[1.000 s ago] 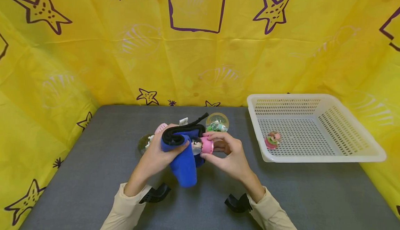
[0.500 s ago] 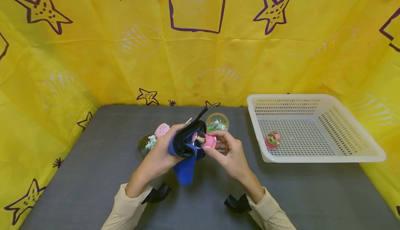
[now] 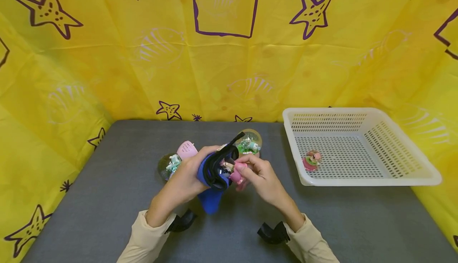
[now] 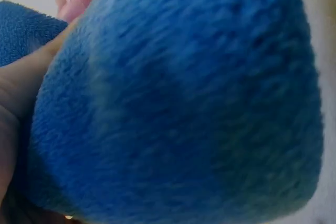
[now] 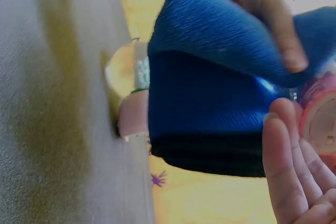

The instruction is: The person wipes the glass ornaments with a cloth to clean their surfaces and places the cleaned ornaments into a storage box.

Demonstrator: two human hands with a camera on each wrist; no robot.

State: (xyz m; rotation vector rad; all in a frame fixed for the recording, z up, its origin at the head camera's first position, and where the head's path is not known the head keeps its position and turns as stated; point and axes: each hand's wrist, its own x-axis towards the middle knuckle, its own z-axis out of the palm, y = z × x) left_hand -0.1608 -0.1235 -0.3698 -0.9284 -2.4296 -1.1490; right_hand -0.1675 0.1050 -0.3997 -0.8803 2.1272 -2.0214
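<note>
My left hand (image 3: pixel 187 175) grips a bunched blue plush cloth (image 3: pixel 210 200) with black edging. The cloth wraps round the glass dome of a small snow globe, and the wrist view is mostly filled by its blue pile (image 4: pixel 178 103). My right hand (image 3: pixel 264 177) pinches the globe's pink base (image 3: pixel 237 173) between thumb and fingers. Part of the dome shows at the cloth's opening; the rest is hidden inside. In the right wrist view, the underside of the base (image 5: pixel 321 121) faces the camera, with several fingers (image 5: pixel 283 166) stretched beside it.
Behind the left hand, a snow globe (image 3: pixel 169 164) lies on its side, its pink base (image 3: pixel 187 149) lettered. Another snow globe (image 3: pixel 249 140) stands behind the cloth. At the right, a white plastic basket (image 3: pixel 368 182) holds a small pink-and-green globe (image 3: pixel 312 161). A yellow patterned curtain (image 3: pixel 222 64) backs the table.
The left hand and cloth have shifted right and turned, with the cloth gathered closer round the dome. The right hand has changed its hold on the pink base, which now tilts downward.
</note>
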